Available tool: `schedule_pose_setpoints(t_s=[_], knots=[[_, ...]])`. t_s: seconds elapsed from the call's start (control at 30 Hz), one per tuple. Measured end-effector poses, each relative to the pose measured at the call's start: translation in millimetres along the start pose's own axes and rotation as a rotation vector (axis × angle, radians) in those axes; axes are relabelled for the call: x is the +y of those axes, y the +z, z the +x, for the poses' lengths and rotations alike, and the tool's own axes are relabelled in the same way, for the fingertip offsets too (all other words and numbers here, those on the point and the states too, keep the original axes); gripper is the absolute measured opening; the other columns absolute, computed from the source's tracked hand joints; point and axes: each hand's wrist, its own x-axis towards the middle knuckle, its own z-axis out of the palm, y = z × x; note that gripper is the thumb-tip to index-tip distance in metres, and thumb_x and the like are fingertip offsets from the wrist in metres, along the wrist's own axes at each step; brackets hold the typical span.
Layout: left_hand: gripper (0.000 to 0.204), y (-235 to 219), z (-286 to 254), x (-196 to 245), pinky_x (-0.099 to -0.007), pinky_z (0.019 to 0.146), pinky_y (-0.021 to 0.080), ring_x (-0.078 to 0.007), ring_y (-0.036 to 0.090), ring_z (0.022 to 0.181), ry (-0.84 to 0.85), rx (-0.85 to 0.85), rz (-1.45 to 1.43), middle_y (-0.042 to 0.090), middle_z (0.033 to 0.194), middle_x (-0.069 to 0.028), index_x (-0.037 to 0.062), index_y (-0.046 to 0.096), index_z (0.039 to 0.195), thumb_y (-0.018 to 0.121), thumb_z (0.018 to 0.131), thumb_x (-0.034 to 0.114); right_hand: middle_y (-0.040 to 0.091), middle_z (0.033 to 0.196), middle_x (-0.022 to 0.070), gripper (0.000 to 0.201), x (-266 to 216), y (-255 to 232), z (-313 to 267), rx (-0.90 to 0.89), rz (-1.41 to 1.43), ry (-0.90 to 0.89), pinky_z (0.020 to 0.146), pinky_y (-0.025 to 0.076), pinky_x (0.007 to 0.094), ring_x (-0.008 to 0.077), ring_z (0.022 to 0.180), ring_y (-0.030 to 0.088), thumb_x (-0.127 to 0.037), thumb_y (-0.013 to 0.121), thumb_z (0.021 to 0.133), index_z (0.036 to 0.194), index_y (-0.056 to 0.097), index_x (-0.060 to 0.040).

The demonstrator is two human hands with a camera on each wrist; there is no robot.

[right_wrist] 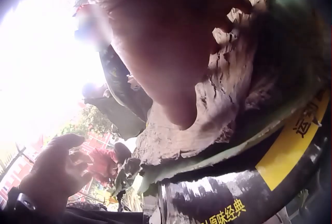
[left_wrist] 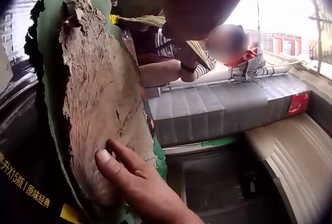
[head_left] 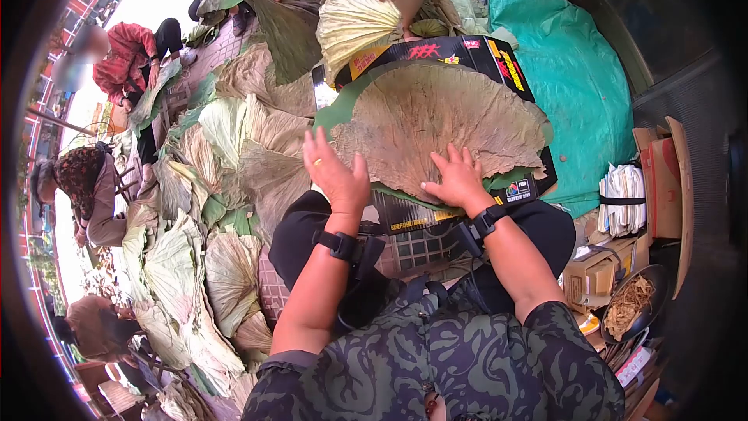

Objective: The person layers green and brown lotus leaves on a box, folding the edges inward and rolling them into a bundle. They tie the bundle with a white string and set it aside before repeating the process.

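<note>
A large dried brown lotus leaf (head_left: 436,117) lies spread over a greener leaf (head_left: 336,113), whose rim shows beneath it. Both rest on a flat black printed carton (head_left: 405,222) across the person's lap. The right hand (head_left: 458,179) presses the near part of the brown leaf with fingers spread, and in the left wrist view the same right hand (left_wrist: 140,182) touches its surface. The left hand (head_left: 339,175) is raised at the leaf's left edge, fingers extended, holding nothing. In the right wrist view the ragged leaf edge (right_wrist: 207,115) shows beside the right hand (right_wrist: 171,37).
Opposite, another person's hands hold a pale folded leaf (head_left: 354,23) and darker leaves. Piled dried leaves (head_left: 171,265) cover the ground at left, where other people sit. A green tarp (head_left: 573,93), cardboard boxes (head_left: 596,277) and a dark pan (head_left: 635,304) stand at right.
</note>
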Motion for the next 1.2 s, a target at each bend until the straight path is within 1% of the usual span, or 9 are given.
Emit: schedule_pose_setpoints(t_s=[0.03, 0.07, 0.2, 0.3, 0.47, 0.57, 0.87, 1.0, 1.2], knots=[[0.074, 3.0, -0.4, 3.6, -0.0486, 0.1, 0.027, -0.0408, 0.031, 0.122, -0.001, 0.004, -0.007, 0.034, 0.132, -0.0246, 0.0007, 0.029, 0.132, 0.066, 0.069, 0.013, 0.03, 0.138, 0.0191, 0.071, -1.3, -8.6, 4.2, -0.052, -0.008, -0.005, 0.1, 0.022, 0.0555, 0.0418, 0.127, 0.024, -0.045, 0.067, 0.069, 0.128, 0.045, -0.0127], [0.071, 6.9, -0.1, 7.6, -0.0479, 0.101, 0.027, -0.0423, 0.028, 0.124, 0.101, -0.31, -0.017, 0.03, 0.134, -0.0247, 0.0036, 0.033, 0.131, 0.066, 0.07, 0.018, 0.03, 0.138, 0.0191, 0.071, 0.0, -14.1, 13.1, -0.045, -0.015, -0.002, 0.1, 0.022, 0.0555, 0.0418, 0.127, 0.024, -0.045, 0.067, 0.069, 0.128, 0.045, -0.0127], [0.064, 24.1, -6.7, 11.8, -0.0489, 0.102, 0.026, -0.0453, 0.02, 0.128, 0.34, -1.069, 0.098, 0.023, 0.14, -0.0239, 0.0153, 0.042, 0.129, 0.066, 0.072, 0.032, 0.043, 0.128, 0.0234, 0.086, -9.7, -58.4, 62.1, 0.244, 1.115, -0.113, 0.095, 0.036, 0.0402, 0.0326, 0.117, 0.043, -0.043, 0.074, 0.066, 0.126, 0.038, 0.0066], [0.064, 28.0, -11.9, 13.8, -0.0503, 0.102, 0.025, -0.046, 0.018, 0.129, 0.366, -1.247, 0.229, 0.025, 0.139, -0.0244, 0.0176, 0.042, 0.13, 0.064, 0.074, 0.038, 0.048, 0.121, 0.0208, 0.082, -38.3, -104.4, 89.5, 0.255, 1.392, -0.094, 0.09, 0.038, 0.04, 0.0276, 0.113, 0.046, -0.037, 0.074, 0.069, 0.128, 0.036, 0.005], [0.063, 29.4, -7.8, 14.9, -0.0514, 0.102, 0.025, -0.0465, 0.019, 0.129, 0.315, -1.271, 0.167, 0.024, 0.139, -0.0248, 0.0177, 0.041, 0.13, 0.063, 0.075, 0.04, 0.056, 0.102, 0.0133, 0.061, -60.0, -122.3, 157.3, 0.132, 1.578, 0.012, 0.072, 0.046, 0.0333, 0.0217, 0.091, 0.055, -0.025, 0.071, 0.074, 0.122, 0.043, 0.0008], [0.061, 30.6, -6.7, 12.7, -0.0527, 0.101, 0.026, -0.0463, 0.019, 0.129, 0.305, -1.27, 0.136, 0.025, 0.139, -0.0244, 0.0169, 0.042, 0.129, 0.062, 0.075, 0.039, 0.061, 0.084, 0.0051, 0.031, -80.3, -127.9, 159.4, 0.165, 1.655, 0.101, 0.045, 0.044, 0.0267, 0.0142, 0.059, 0.057, -0.011, 0.061, 0.08, 0.108, 0.052, -0.0035], [0.062, 27.5, -4.4, 13.5, -0.0517, 0.101, 0.027, -0.0439, 0.019, 0.13, 0.315, -1.283, 0.144, 0.024, 0.141, -0.0222, 0.0187, 0.041, 0.13, 0.061, 0.076, 0.041, 0.062, 0.086, 0.0069, 0.019, -69.9, -149.1, 63.4, 0.623, 1.438, -0.33, 0.058, 0.052, 0.0311, 0.015, 0.07, 0.059, -0.003, 0.057, 0.082, 0.1, 0.06, 0.0006], [0.06, 30.8, -11.9, 8.8, -0.051, 0.101, 0.027, -0.0434, 0.02, 0.13, 0.355, -1.232, 0.178, 0.024, 0.141, -0.0211, 0.0194, 0.043, 0.129, 0.062, 0.075, 0.04, 0.061, 0.095, 0.0121, 0.027, -36.4, -122.8, -1.0, 0.937, 0.341, -0.715, 0.082, 0.047, 0.0343, 0.0296, 0.09, 0.059, 0.005, 0.057, 0.073, 0.099, 0.061, -0.0033], [0.059, 32.7, -22.0, 1.2, -0.0487, 0.102, 0.027, -0.0409, 0.022, 0.13, 0.391, -1.113, 0.166, 0.025, 0.141, -0.0198, 0.0195, 0.045, 0.127, 0.064, 0.073, 0.033, 0.058, 0.102, 0.0134, 0.037, 27.2, -8.1, -31.9, 0.792, 0.158, -0.539, 0.087, 0.045, 0.0363, 0.0319, 0.102, 0.054, 0.008, 0.057, 0.065, 0.1, 0.06, -0.0037]])
